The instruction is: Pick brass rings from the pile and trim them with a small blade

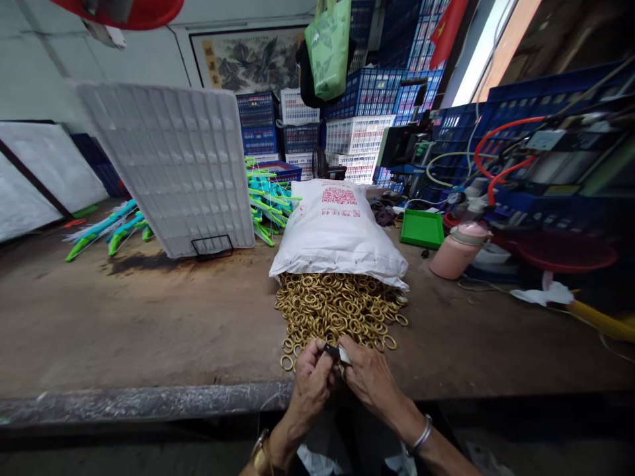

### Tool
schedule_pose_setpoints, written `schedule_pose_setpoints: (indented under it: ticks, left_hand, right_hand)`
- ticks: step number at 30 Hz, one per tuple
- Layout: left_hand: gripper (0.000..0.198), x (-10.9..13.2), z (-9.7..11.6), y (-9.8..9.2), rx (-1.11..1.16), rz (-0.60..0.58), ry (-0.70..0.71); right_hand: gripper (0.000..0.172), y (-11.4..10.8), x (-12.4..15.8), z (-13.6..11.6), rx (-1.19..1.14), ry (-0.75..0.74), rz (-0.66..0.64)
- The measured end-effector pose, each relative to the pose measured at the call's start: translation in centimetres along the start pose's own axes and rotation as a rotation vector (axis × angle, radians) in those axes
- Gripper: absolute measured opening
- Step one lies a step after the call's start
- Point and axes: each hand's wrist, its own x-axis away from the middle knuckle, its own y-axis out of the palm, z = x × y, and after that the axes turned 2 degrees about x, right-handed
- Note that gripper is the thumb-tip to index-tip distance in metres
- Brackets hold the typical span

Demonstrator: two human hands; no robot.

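Observation:
Both my hands meet at the near edge of the workbench. My left hand [311, 380] and my right hand [368, 375] are closed together on a small dark and silver part [337, 353], pinched between the fingertips. Just beyond them lies a heap of brass rings [337, 307] spilling from the mouth of a white sack [340, 231] with red print. A few loose rings lie by my left fingers. I cannot make out exactly what the small part is.
A white moulded tray [173, 165] leans upright on a wire stand at left, with teal and green plastic pieces [265, 198] behind it. A green tray [421, 228], a pink flask [459, 250], red hoses and a machine stand at right. Stacked blue and white crates [357, 112] line the back.

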Motion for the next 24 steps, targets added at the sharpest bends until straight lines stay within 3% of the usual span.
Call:
schedule_pose_setpoints:
  ticks: [9, 17, 21, 24]
  left_hand:
    - [0.036, -0.3, -0.4, -0.1, -0.056, 0.016, 0.013]
    - [0.036, -0.3, -0.5, -0.4, -0.050, -0.009, 0.044]
    - [0.034, 0.8, 0.0, -0.3, -0.019, -0.066, 0.081]
    - [0.030, 2.0, 1.0, 0.0, 0.099, -0.149, 0.040]
  right_hand:
    - [0.022, -0.6, -0.3, 0.0, 0.021, 0.059, -0.068]
    - [0.018, -0.4, -0.6, 0.0, -0.138, 0.064, -0.167]
    - [0.016, -0.2, -0.6, 1.2, -0.142, 0.022, -0.210]
    - [0.017, -0.5, -0.4, 3.3, 0.005, 0.130, -0.169]
